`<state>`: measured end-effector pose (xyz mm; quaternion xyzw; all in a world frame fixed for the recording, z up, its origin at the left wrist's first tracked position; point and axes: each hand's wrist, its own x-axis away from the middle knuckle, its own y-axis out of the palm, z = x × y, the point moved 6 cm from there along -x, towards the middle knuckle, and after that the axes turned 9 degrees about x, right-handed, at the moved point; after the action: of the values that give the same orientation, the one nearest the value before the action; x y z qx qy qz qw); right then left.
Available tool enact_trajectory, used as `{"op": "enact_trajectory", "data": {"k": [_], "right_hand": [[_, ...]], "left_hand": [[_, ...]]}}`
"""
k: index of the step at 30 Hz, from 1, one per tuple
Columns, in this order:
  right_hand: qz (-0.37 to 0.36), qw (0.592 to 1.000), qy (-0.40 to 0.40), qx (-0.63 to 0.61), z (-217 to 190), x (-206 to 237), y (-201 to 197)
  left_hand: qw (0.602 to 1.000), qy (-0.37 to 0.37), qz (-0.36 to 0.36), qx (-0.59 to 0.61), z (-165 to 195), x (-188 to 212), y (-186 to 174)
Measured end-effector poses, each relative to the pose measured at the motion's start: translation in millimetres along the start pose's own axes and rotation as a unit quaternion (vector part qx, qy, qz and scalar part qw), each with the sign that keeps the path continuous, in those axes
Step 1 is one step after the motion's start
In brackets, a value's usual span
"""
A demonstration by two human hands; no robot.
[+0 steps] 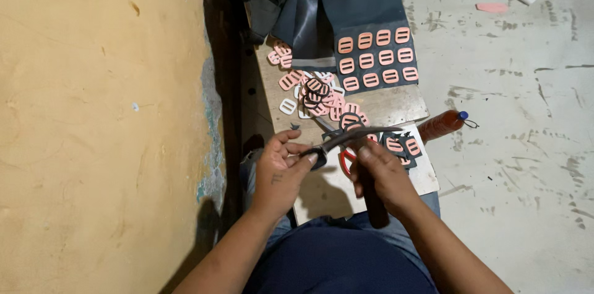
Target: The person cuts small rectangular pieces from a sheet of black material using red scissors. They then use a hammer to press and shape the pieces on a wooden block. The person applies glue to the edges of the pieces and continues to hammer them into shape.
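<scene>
Sitting at a wooden board (396, 107) w/ dark fabric (352, 3) at its far end, you grip a dark-handled tool (371, 192) in your right hand (383, 173). Left hand (281, 167) pinches a small dark piece (318, 157) at the tool's tip, over the board's near edge. Pink buckles (377, 58) lie beyond.

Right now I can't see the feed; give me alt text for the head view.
Left hand pinches a small dark piece while the right hand works a dark-handled tool against it over a wooden board. Pink slotted buckles lie heaped behind, more rowed on grey sheet.
</scene>
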<state>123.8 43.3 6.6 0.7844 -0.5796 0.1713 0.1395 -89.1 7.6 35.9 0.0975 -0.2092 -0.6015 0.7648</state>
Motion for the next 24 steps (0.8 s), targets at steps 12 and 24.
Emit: {"op": "enact_trajectory", "data": {"k": [12,24], "right_hand": [[0.042,0.996,0.028,-0.069,22.5,12.3,-8.1],[0.048,0.997,-0.031,-0.059,18.5,20.5,-12.4]], "left_hand": [[0.992,-0.067,0.006,0.107,-26.7,-8.2,-2.2],[0.983,-0.113,0.021,0.144,-27.5,-6.1,11.1]]}}
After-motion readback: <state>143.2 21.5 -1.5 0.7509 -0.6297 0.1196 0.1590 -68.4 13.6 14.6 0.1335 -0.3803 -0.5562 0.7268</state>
